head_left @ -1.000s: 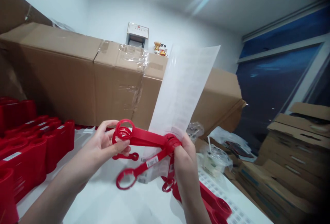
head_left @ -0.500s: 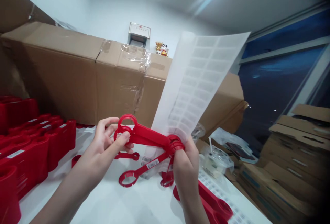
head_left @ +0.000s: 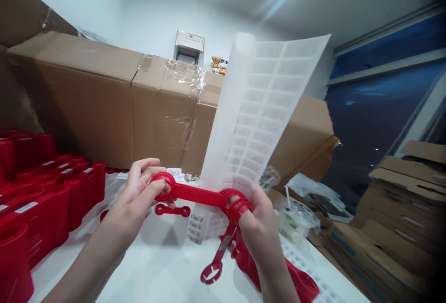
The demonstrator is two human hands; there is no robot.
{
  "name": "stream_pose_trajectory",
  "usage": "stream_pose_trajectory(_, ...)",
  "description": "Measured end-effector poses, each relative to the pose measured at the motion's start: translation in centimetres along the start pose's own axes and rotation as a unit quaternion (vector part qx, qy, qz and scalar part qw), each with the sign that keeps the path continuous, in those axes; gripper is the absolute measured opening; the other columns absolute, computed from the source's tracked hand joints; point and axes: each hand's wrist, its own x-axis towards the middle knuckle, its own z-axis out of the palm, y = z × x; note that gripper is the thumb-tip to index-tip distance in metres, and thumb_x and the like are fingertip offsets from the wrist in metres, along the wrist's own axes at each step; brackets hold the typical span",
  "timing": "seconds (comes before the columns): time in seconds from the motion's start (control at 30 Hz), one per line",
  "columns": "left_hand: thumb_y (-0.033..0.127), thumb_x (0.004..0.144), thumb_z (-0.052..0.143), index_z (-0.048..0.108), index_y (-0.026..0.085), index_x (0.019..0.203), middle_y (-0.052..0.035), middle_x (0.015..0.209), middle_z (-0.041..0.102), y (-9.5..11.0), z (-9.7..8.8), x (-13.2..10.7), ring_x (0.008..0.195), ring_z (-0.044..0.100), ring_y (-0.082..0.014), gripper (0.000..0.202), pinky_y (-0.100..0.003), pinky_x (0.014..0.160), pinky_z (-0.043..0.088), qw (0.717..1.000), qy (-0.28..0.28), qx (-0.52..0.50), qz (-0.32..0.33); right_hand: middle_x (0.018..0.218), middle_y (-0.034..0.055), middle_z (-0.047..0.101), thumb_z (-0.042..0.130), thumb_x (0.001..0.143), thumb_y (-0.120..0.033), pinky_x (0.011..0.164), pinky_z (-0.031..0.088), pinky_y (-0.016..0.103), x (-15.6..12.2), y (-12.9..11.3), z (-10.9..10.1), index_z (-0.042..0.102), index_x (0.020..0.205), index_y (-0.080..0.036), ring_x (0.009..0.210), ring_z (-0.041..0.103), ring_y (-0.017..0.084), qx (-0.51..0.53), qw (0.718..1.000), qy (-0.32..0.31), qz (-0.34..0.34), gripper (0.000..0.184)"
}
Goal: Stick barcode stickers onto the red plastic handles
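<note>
My left hand [head_left: 137, 191] pinches the ring end of a flat red plastic piece [head_left: 195, 194] held level above the white table [head_left: 156, 266]. My right hand [head_left: 256, 221] is closed around the other ring end, with several red rings stacked over its fingers. The same hand holds a tall white label backing sheet [head_left: 258, 112] that stands upright. A second red ring-ended piece [head_left: 219, 256] hangs down from my right hand. Another small red piece [head_left: 173, 210] lies on the table below.
Rows of red plastic parts [head_left: 38, 196] with white labels fill the left of the table. A large taped cardboard box [head_left: 139, 108] stands behind. More red pieces [head_left: 296, 279] lie under my right wrist. Flat cardboard [head_left: 393, 214] and plastic bags [head_left: 299, 200] are piled at the right.
The upper red piece has turned level between my hands. The labelled lower piece has swung from pointing left to hanging straight down. The sheet stays upright.
</note>
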Motion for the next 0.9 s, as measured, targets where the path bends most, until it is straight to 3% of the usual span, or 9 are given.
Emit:
stream_pose_trajectory(0.13,0.043,0.087,0.069,0.041,0.026,0.131,-0.0076,0.129,0.063,-0.2,-0.1,0.2,0.078,0.071,-0.0169,0.054,-0.031,0.069,0.058,1.0,-0.015,-0.014,0.016,0.097,0.0054,0.078,0.06,0.092,-0.029,0.074,0.058,0.032,0.2,0.3,-0.7,0.072,0.114,-0.022,0.085,0.071,0.022,0.028,0.997,-0.034,0.058,0.025)
stream_pose_trajectory(0.3,0.044,0.09,0.071,0.035,0.03,0.135,-0.0079,0.141,0.057,0.0,-0.7,-0.1,0.094,0.073,-0.0189,0.06,-0.03,0.078,0.058,0.998,-0.061,0.0,0.018,0.104,0.0087,0.078,0.065,0.092,-0.036,0.079,0.059,0.035,0.4,0.5,-1.4,0.071,0.12,-0.021,0.091,0.073,0.025,0.089,0.986,-0.062,0.129,0.032)
stream_pose_trajectory(0.47,0.045,0.089,0.073,0.033,0.031,0.136,-0.0086,0.141,0.056,0.0,-0.8,-0.1,0.092,0.073,-0.0197,0.063,-0.032,0.078,0.058,0.996,-0.086,0.003,0.005,0.1,0.0092,0.079,0.065,0.088,-0.034,0.078,0.059,0.036,0.3,0.2,-0.7,0.073,0.116,-0.021,0.087,0.074,0.026,0.101,0.983,-0.016,0.153,0.031)
stream_pose_trajectory(0.57,0.049,0.083,0.079,0.034,0.03,0.134,-0.009,0.14,0.051,0.3,-0.9,-0.1,0.093,0.071,-0.0202,0.07,-0.032,0.076,0.059,0.996,-0.044,0.063,0.033,0.102,0.008,0.078,0.06,0.088,-0.03,0.08,0.057,0.035,0.0,0.0,0.0,0.073,0.114,-0.024,0.097,0.073,0.027,0.053,0.992,0.035,0.111,0.03)
stream_pose_trajectory(0.67,0.053,0.079,0.08,0.038,0.032,0.13,-0.0051,0.135,0.051,1.0,-1.0,-0.8,0.094,0.067,-0.019,0.069,-0.028,0.073,0.057,0.979,0.071,0.152,0.119,0.109,0.0081,0.076,0.055,0.091,-0.028,0.084,0.056,0.036,-0.2,-0.3,0.4,0.072,0.117,-0.025,0.108,0.07,0.028,0.015,0.996,0.054,0.071,0.031)
stream_pose_trajectory(0.73,0.055,0.081,0.077,0.045,0.035,0.128,-0.0005,0.12,0.057,1.4,-1.0,-1.5,0.089,0.065,-0.0184,0.06,-0.025,0.066,0.055,0.963,0.138,0.168,0.157,0.112,0.0079,0.075,0.053,0.092,-0.028,0.085,0.055,0.036,-0.3,-0.4,0.6,0.07,0.119,-0.025,0.109,0.069,0.028,-0.004,0.997,0.053,0.059,0.032)
stream_pose_trajectory(0.8,0.059,0.083,0.073,0.053,0.037,0.123,0.0031,0.089,0.062,1.4,-0.8,-2.4,0.072,0.062,-0.0168,0.05,-0.021,0.052,0.049,0.961,0.16,0.165,0.15,0.113,0.0066,0.074,0.051,0.094,-0.027,0.085,0.054,0.035,-0.3,-0.4,0.8,0.069,0.12,-0.026,0.107,0.068,0.026,-0.021,0.998,0.041,0.052,0.032)
stream_pose_trajectory(0.9,0.064,0.081,0.072,0.065,0.032,0.11,0.0069,0.049,0.045,0.9,-0.1,-3.4,0.043,0.042,-0.0127,0.043,-0.02,0.037,0.029,0.969,0.107,0.187,0.118,0.109,0.0039,0.074,0.048,0.094,-0.024,0.081,0.053,0.032,-0.3,-0.3,1.0,0.067,0.12,-0.027,0.097,0.067,0.023,-0.029,0.998,0.014,0.052,0.032)
